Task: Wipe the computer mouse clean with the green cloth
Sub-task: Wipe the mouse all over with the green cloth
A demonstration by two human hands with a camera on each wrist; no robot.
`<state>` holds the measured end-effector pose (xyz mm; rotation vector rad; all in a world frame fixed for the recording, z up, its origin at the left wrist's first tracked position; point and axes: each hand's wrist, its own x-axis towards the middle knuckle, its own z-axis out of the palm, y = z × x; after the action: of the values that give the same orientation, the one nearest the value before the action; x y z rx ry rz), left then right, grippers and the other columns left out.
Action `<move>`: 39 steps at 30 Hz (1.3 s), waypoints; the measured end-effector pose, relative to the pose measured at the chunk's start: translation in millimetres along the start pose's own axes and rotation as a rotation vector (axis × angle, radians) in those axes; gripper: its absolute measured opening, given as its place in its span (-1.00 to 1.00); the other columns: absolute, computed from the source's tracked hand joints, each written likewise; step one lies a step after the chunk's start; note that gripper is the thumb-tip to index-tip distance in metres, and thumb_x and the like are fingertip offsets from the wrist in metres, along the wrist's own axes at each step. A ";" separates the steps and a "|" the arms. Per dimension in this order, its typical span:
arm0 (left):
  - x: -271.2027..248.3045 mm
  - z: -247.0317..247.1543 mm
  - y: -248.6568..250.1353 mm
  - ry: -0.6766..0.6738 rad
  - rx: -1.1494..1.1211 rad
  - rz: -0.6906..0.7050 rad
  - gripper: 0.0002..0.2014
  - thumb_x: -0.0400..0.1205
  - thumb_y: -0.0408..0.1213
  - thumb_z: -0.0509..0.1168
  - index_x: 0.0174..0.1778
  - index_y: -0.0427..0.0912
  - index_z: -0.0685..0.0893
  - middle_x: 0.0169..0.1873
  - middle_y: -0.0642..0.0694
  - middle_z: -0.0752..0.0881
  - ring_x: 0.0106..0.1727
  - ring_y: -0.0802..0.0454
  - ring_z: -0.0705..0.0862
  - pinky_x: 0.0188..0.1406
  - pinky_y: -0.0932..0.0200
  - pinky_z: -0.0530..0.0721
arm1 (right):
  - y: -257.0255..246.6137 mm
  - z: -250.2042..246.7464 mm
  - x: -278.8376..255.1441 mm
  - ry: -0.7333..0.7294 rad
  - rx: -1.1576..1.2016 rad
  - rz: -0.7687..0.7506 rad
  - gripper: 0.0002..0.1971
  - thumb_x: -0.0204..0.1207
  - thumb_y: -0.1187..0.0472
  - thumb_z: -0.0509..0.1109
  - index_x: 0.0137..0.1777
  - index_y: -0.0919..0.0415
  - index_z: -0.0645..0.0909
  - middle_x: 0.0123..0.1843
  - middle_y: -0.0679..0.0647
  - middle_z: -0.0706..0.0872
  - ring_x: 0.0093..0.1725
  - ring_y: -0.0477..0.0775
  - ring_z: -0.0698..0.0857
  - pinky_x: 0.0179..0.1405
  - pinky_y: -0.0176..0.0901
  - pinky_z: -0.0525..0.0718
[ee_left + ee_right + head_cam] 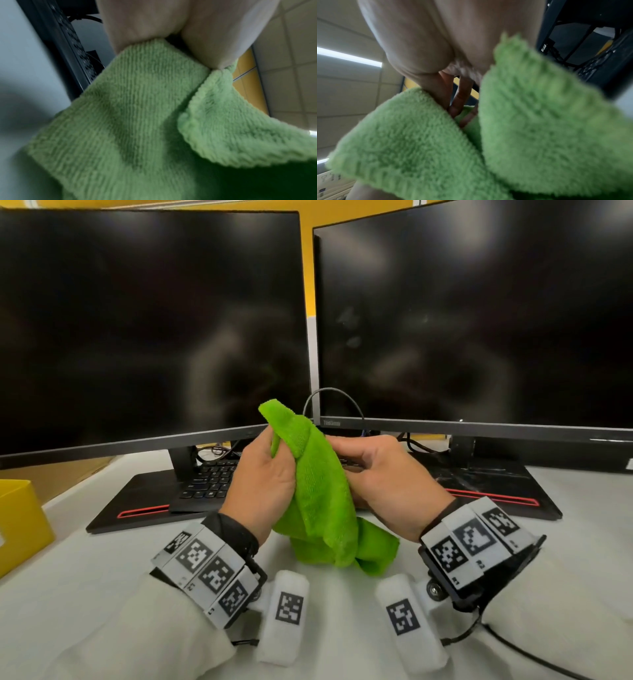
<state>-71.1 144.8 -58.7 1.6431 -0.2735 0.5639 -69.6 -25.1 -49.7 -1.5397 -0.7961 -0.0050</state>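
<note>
head: above, facing monitors | wrists: close, looking up; all share green cloth (318, 491)

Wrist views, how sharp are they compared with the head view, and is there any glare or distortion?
Head view: sharp, evenly lit, the dark monitors bowed by the wide lens and carrying faint reflections. Left wrist view: the green cloth shows its weave, while the keyboard behind is smeared. Right wrist view: softest, cloth fuzzy, with a bright ceiling light strip at the left.
</note>
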 end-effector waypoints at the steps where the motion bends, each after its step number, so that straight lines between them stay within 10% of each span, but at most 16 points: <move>1: 0.9 0.1 0.6 0.013 -0.005 0.001 -0.64 0.83 0.04 0.20 -0.18 0.06 0.78 -0.25 -0.19 0.82 -0.08 -0.33 0.82 0.03 -0.39 0.80 | 0.4 0.3 0.4 -0.001 -0.004 -0.010 -0.58 0.66 0.49 0.43 0.49 0.25 0.70 0.31 0.16 0.86 0.32 0.16 0.83 0.27 0.06 0.82; 4: 0.9 0.3 3.9 0.049 -0.022 0.005 -0.48 0.91 -0.13 0.13 -0.33 0.21 0.81 -0.40 0.09 0.80 -0.26 0.06 0.79 -0.11 -0.09 0.74 | 1.8 3.2 2.3 0.027 -0.023 -0.041 -0.56 0.64 0.49 0.45 0.50 0.25 0.69 0.32 0.12 0.85 0.28 0.14 0.83 0.25 0.03 0.82; 7: -2.4 4.5 3.9 0.005 -0.116 -0.054 -0.74 0.87 -0.10 0.21 -0.04 0.12 0.78 -0.25 0.06 0.83 -0.09 0.00 0.82 0.06 -0.24 0.81 | 3.0 4.3 3.4 0.086 -0.059 -0.102 -0.58 0.62 0.52 0.46 0.45 0.28 0.72 0.28 0.08 0.87 0.23 -0.05 0.85 0.16 -0.19 0.82; 11: -6.6 5.0 2.9 -0.079 -0.034 0.075 -0.64 0.47 -0.05 0.49 0.08 -0.13 0.60 -0.28 0.08 0.75 -0.22 0.12 0.75 -0.18 0.06 0.74 | 5.5 1.1 4.7 0.073 -0.155 -0.136 -0.69 0.56 0.54 0.51 0.24 0.28 0.84 0.05 0.21 0.93 0.04 0.19 0.91 0.00 0.10 0.90; 17: -8.3 3.8 8.5 -0.036 0.002 0.197 -0.68 0.53 -0.10 0.48 -0.01 -0.25 0.60 -0.29 -0.03 0.71 -0.29 0.09 0.68 -0.23 0.13 0.70 | 2.2 -2.1 3.8 0.058 -0.151 -0.152 -0.67 0.48 0.56 0.56 0.22 0.34 0.84 0.09 0.22 0.92 0.20 0.24 0.87 0.17 0.34 0.84; 21: -6.3 2.7 8.4 0.049 0.001 0.199 -0.66 0.42 0.09 0.40 -0.14 -0.12 0.67 -0.31 -0.04 0.74 -0.27 0.06 0.70 -0.20 0.03 0.73 | 5.1 -2.0 7.3 0.146 -0.223 -0.134 -0.82 0.42 0.44 0.63 -0.07 0.17 0.93 -0.18 0.26 0.90 -0.14 0.05 0.82 -0.13 0.40 0.83; 27: -7.5 4.8 17.0 0.141 -0.108 0.057 -0.27 0.42 0.24 0.32 -0.18 -0.56 0.57 -0.32 -0.48 0.67 -0.28 -0.19 0.66 -0.20 -0.42 0.75 | 13.0 -5.3 9.2 0.206 -0.354 -0.068 -0.96 0.34 0.25 0.69 -0.23 0.14 0.90 -0.32 0.13 0.87 -0.22 0.29 0.87 -0.21 0.29 0.83; 34: -4.8 2.3 13.6 0.166 -0.100 0.046 -0.46 0.65 0.02 0.27 -0.20 -0.53 0.56 -0.28 -0.54 0.71 -0.18 -0.56 0.76 -0.11 -0.47 0.80 | 6.7 -8.6 6.9 0.206 -0.403 0.057 -0.86 0.51 0.26 0.62 -0.28 0.14 0.89 -0.37 0.07 0.87 -0.37 -0.04 0.80 -0.15 0.25 0.89; 39: -2.7 0.7 7.4 0.130 -0.121 0.017 -0.64 0.78 -0.03 0.31 0.00 -0.30 0.77 -0.06 -0.36 0.86 -0.01 -0.38 0.84 0.10 -0.36 0.82 | -4.0 -9.5 2.1 0.062 -0.304 0.107 -0.86 0.47 0.38 0.64 -0.06 0.20 0.76 -0.19 0.24 0.84 -0.32 0.05 0.76 -0.17 0.20 0.86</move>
<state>-76.8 142.6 -53.7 1.4819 -0.2217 0.6523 -65.6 -32.8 -43.8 -1.8591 -0.6843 -0.0983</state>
